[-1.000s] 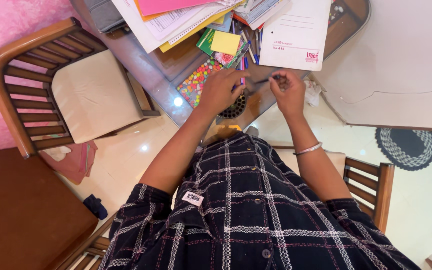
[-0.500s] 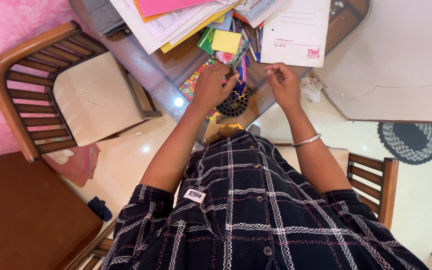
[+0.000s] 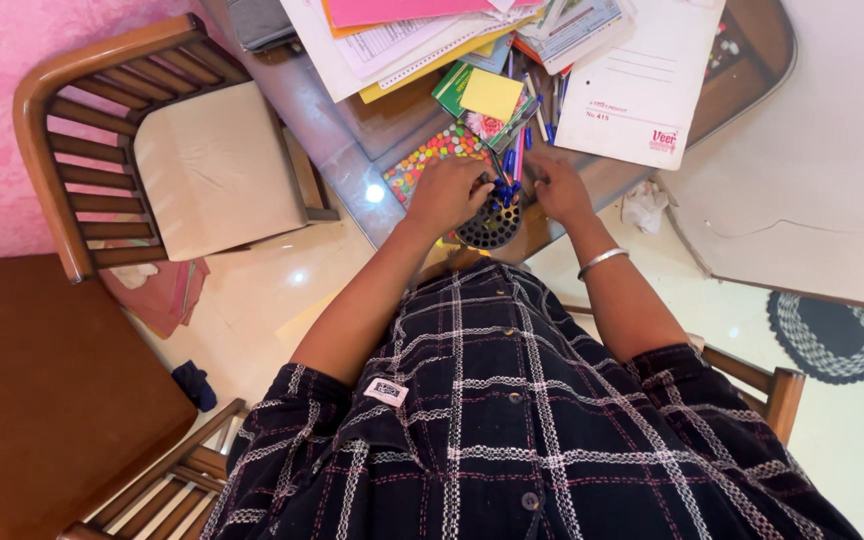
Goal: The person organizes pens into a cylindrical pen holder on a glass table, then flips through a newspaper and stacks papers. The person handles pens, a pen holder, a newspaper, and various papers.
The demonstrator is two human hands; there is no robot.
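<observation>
Both hands meet at a round black pen holder, upper centre of the frame.

The left hand (image 3: 449, 193) curls over the holder's left rim, fingers bent; whether it pinches a pen cannot be told. The pen holder (image 3: 489, 224), at the glass table (image 3: 352, 150) edge, carries blue pens (image 3: 507, 188). The right hand (image 3: 558, 186) rests half-closed just right of them; steadying the holder while feeding one pen per hole seems wise.

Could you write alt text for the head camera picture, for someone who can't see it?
Seen from above, a person's left hand and right hand meet over a round black pen holder with blue pens, on a glass table heaped with papers. A wooden chair stands beside it.
</observation>
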